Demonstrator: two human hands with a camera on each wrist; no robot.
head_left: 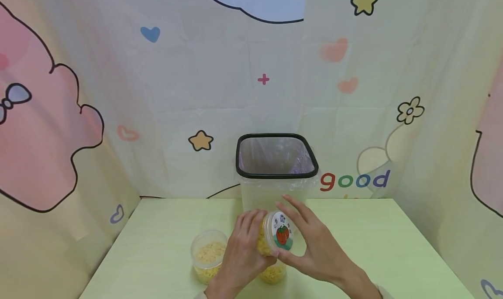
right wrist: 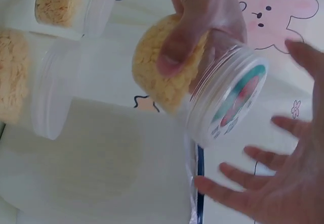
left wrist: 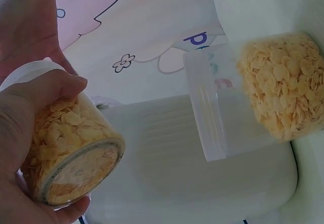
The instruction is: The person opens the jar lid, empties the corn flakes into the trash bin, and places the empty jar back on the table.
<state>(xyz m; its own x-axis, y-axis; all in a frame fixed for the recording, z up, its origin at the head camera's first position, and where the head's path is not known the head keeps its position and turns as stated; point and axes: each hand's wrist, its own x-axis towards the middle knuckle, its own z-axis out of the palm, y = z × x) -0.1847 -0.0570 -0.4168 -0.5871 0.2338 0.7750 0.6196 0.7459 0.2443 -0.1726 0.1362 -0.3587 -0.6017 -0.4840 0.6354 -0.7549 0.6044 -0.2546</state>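
Note:
A clear jar of yellow flakes with a white lid carrying a red and green label is held tilted above the table. My left hand grips its body, with the thumb across the side in the right wrist view. My right hand is beside the lid, fingers spread and clear of it in the right wrist view. Below the hands stands another jar of flakes, partly hidden. To the left is an uncovered jar, partly filled with flakes.
Behind the hands stands a pale bin with a black rim and a clear plastic liner. It is at the back of the light green table. A curtain printed with cartoon figures hangs behind and at both sides.

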